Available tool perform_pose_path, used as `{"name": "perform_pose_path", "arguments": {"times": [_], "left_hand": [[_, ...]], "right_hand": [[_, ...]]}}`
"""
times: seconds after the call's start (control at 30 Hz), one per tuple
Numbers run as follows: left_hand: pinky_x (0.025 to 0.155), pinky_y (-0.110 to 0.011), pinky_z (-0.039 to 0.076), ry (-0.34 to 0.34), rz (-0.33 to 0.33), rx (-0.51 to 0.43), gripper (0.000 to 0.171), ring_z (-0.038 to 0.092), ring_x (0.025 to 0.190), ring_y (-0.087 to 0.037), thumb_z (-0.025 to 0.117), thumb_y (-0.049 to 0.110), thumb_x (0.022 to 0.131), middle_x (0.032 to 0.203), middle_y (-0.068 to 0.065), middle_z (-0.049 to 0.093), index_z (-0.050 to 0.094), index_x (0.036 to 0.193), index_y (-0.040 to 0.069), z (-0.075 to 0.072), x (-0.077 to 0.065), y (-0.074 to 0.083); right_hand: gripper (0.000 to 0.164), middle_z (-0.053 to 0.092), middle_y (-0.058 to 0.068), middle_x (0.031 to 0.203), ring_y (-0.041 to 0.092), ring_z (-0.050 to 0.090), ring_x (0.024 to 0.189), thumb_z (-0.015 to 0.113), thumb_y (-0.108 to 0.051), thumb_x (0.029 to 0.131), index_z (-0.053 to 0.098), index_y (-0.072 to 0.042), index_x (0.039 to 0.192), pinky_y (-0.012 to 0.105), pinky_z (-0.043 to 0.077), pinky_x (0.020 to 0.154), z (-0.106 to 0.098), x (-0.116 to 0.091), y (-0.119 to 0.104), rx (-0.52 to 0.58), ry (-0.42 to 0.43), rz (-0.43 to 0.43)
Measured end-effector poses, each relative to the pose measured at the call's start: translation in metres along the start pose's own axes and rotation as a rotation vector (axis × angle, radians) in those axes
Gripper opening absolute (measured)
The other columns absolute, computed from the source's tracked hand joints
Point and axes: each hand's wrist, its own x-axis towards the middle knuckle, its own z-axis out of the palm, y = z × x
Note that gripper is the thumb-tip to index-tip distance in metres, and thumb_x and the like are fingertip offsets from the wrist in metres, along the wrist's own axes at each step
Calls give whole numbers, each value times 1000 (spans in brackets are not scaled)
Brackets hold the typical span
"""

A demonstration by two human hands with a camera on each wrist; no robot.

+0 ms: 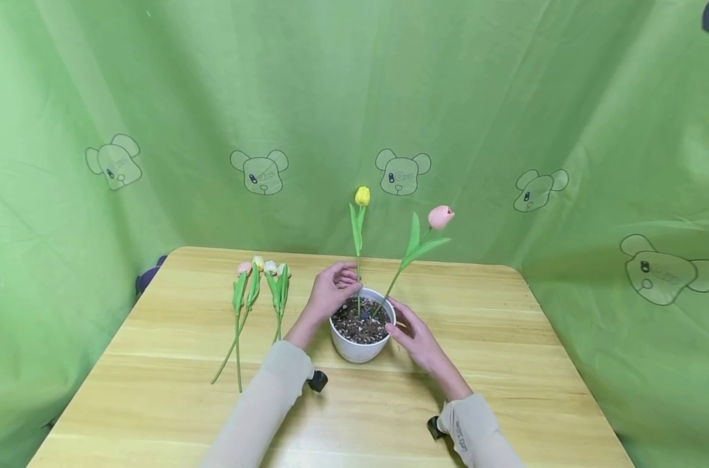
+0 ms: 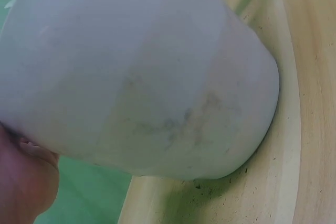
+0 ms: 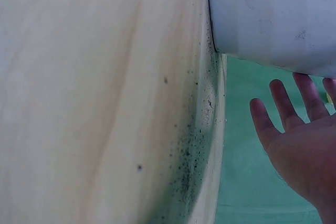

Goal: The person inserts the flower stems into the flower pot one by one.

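Observation:
A white pot (image 1: 359, 351) of dark soil (image 1: 354, 328) stands on the table, with a yellow tulip (image 1: 362, 196) upright in it and a pink tulip (image 1: 440, 217) leaning right. My left hand (image 1: 327, 291) is over the pot's back left rim. Its fingers curl at the yellow tulip's lower stem, and the thumb tip meets the stem. On the pot's right side, my right hand (image 1: 417, 338) touches the rim with its thumb. In the right wrist view, that hand's fingers (image 3: 284, 106) are spread and fairly straight beside the pot. The pot's wall (image 2: 157, 66) hides my left fingertips in the left wrist view.
Left of the pot, several more tulips (image 1: 237, 325) in pink, yellow and white lie on the wooden table (image 1: 173, 416). Dark soil specks (image 3: 186, 166) dot the tabletop by the pot. A green curtain (image 1: 319, 78) surrounds the table's back and sides.

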Motion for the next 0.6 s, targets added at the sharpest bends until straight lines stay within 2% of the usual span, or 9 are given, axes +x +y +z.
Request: {"name": "perform_pose_path", "arguments": {"times": [0.2,0.4,0.6], "left_hand": [[90,-24,63,14,-34,-14,47,72,99,-25,78,0,88,112,-20,73,62,133,-3,1,0,2],[94,-27,62,14,-35,-7,43,72,101,-25,77,5,91,114,-18,73,65,132,0,-2,0,1],[96,-33,61,26,-31,8,39,71,105,-28,73,10,96,118,-17,74,65,133,2,-17,-5,2]], "right_hand": [[61,44,30,156,50,47,140,61,-10,103,36,-5,159,59,39,119,-1,0,-2,17,-6,2],[62,43,30,156,50,46,141,61,-9,103,36,-4,159,58,38,120,-1,1,-2,37,-10,8],[61,44,31,155,51,47,140,62,-8,102,37,-3,158,60,38,119,-1,0,0,45,-5,7]]}}
